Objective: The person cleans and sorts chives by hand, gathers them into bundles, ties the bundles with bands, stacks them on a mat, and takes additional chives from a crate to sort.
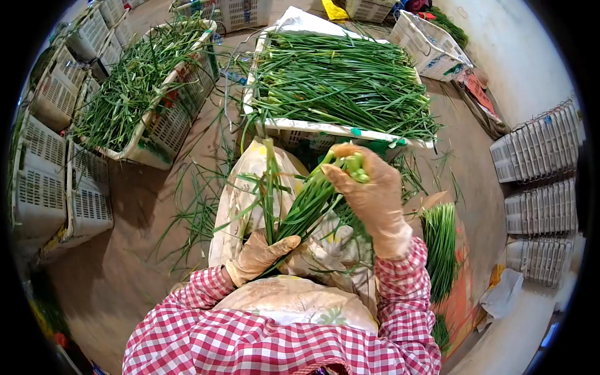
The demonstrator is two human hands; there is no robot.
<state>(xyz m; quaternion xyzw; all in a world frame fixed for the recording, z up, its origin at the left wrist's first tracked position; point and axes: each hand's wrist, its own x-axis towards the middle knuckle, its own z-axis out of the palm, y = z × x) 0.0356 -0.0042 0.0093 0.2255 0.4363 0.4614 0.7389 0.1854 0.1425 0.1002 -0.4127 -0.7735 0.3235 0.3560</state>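
Note:
Both my hands wear tan gloves. My right hand (369,190), raised in front of the large crate, is wrapped round the pale stem ends of a bunch of long green stalks (306,203). The bunch slants down to the left over my lap. Lower down, my left hand (257,255) is closed round the lower part of the greens, its thumb across them. A few loose stalks (269,194) stand upright above my left hand, apart from the main bunch. Behind my hands, a white crate (325,127) holds a thick layer of green stalks.
A second crate (156,134) with tangled greens stands at the left. Beside my right arm, a neat bundle (439,250) lies on a reddish surface. Stacked crates (540,147) line the right wall, and more crates (40,169) stand far left. Loose leaves (197,212) litter the floor.

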